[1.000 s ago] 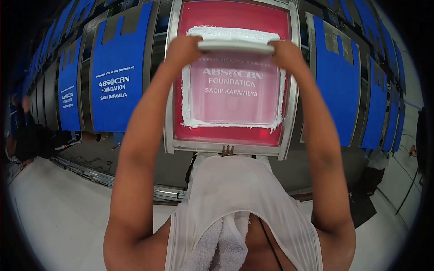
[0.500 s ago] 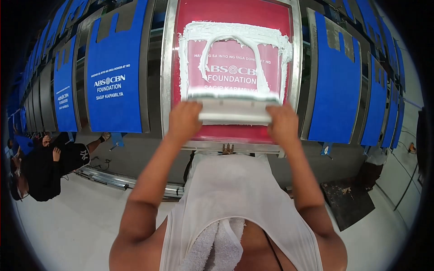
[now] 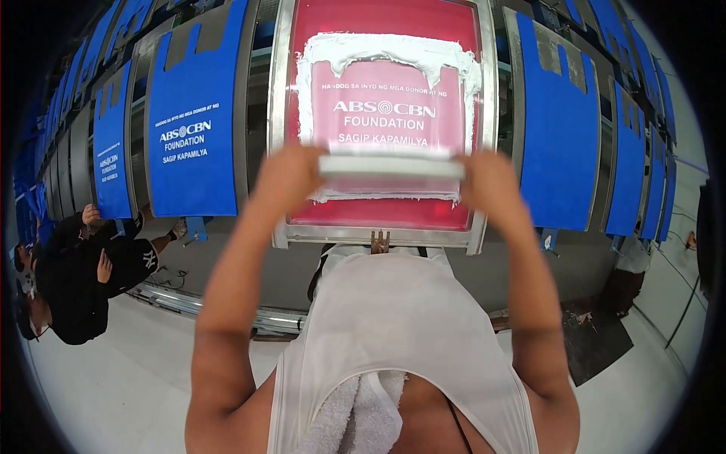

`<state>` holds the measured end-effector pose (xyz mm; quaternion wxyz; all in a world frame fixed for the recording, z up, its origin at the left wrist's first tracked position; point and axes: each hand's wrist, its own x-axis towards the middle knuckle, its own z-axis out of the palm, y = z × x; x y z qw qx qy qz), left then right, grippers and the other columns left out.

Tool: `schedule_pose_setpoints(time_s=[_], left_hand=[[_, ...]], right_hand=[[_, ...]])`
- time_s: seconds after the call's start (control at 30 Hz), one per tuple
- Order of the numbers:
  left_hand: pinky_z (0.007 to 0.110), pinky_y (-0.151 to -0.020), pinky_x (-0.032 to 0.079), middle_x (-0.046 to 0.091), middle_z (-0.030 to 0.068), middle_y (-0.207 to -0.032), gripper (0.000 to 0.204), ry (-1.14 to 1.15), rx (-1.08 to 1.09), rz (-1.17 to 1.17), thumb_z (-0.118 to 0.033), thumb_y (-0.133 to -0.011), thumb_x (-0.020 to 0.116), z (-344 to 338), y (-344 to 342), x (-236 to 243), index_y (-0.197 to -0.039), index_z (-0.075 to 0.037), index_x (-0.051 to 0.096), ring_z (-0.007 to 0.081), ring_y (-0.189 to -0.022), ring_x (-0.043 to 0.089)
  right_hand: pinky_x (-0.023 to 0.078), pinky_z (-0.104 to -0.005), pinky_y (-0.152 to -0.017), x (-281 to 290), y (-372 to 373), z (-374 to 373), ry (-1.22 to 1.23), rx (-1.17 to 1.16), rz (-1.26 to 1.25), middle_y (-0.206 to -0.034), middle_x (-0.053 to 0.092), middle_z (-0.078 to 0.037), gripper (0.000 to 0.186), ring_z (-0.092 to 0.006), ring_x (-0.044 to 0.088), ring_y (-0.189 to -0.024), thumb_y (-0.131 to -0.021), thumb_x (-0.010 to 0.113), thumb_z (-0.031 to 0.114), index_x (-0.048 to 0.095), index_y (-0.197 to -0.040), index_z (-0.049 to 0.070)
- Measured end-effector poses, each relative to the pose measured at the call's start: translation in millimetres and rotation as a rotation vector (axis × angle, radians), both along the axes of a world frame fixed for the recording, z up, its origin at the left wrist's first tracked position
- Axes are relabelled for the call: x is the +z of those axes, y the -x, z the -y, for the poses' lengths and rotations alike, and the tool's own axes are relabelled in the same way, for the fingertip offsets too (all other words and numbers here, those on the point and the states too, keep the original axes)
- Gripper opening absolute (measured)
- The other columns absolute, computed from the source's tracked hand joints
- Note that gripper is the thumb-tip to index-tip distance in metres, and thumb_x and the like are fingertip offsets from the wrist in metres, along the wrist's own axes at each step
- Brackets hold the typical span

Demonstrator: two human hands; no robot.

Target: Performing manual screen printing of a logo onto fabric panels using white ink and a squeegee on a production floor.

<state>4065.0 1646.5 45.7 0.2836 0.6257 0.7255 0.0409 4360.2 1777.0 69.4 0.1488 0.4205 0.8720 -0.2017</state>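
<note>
Both my hands grip a pale squeegee (image 3: pixel 392 167), blurred by motion, that lies crosswise over a screen-printing frame. My left hand (image 3: pixel 295 178) is wrapped round its left end and my right hand (image 3: pixel 486 184) round its right end. Metal bars form the screen frame (image 3: pixel 489 98), and its mesh (image 3: pixel 401 216) is red with a paler pink window bearing lettering. Thick white ink (image 3: pixel 333 49) is heaped along the window's far edge and smeared down its sides. A thinner white line runs along the near edge, below the squeegee.
Blue bag-shaped pieces (image 3: pixel 193 121) lie on boards to the left, with more blue pieces (image 3: pixel 558 129) to the right. A person in black (image 3: pixel 79 280) is at the far left. A dark flat board (image 3: pixel 597 344) lies on the floor at right.
The squeegee and both hands have shifted slightly away from me. The looped white ink across the window is gone, leaving the lettering uncovered. The person at left has moved a hand.
</note>
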Motion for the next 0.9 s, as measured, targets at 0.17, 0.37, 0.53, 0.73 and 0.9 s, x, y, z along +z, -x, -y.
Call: schedule_pose_setpoints(time_s=[0.17,0.37,0.53,0.73,0.9], left_hand=[[0.04,-0.073,0.049,0.062,0.011,-0.084,0.039,-0.438,-0.019,-0.017,-0.001,-0.053,0.071,60,-46,-43,-0.09,-0.005,0.061,0.0293,-0.084,0.059],[0.043,-0.066,0.052,0.065,0.0125,-0.078,0.027,-0.288,0.071,-0.21,-0.017,-0.064,0.072,-101,23,-51,-0.09,-0.014,0.067,0.0314,-0.078,0.064],[0.04,-0.071,0.052,0.067,0.0142,-0.08,0.036,-0.286,0.024,-0.136,-0.034,-0.065,0.076,-179,59,-23,-0.092,-0.012,0.069,0.0321,-0.078,0.065],[0.041,-0.084,0.046,0.062,0.0153,-0.104,0.054,-0.977,0.087,-0.48,-0.041,-0.069,0.075,-159,64,21,-0.109,-0.007,0.062,0.0343,-0.099,0.057],[0.043,-0.078,0.046,0.065,0.019,-0.087,0.032,0.102,0.297,0.39,-0.028,-0.089,0.051,10,-14,20,-0.096,0.002,0.062,0.0332,-0.081,0.061]], right_hand=[[0.046,-0.0452,-0.088,-38,-24,63,-0.141,0.043,-0.184,-0.092,0.065,-0.01,0.041,-0.0313,0.059,-0.088,-0.056,0.064,-0.001,0.063,-0.096,0.009],[0.051,-0.0437,-0.071,-58,44,-90,-0.293,0.012,-0.069,-0.083,0.066,-0.011,0.033,-0.0315,0.062,-0.082,-0.065,0.063,0.011,0.067,-0.098,0.016],[0.051,-0.0418,-0.08,-34,83,-179,-0.191,0.107,-0.056,-0.094,0.067,-0.015,0.042,-0.0322,0.063,-0.091,-0.064,0.058,0.011,0.067,-0.105,0.012],[0.051,-0.0375,-0.077,16,94,-227,-0.053,0.155,-0.201,-0.087,0.066,-0.023,0.044,-0.0356,0.065,-0.083,-0.058,0.059,0.008,0.066,-0.1,0.001],[0.051,-0.0373,-0.077,-4,114,-257,-0.082,0.228,-0.091,-0.087,0.067,-0.022,0.049,-0.0337,0.065,-0.082,-0.053,0.066,0.014,0.065,-0.1,0.0]])
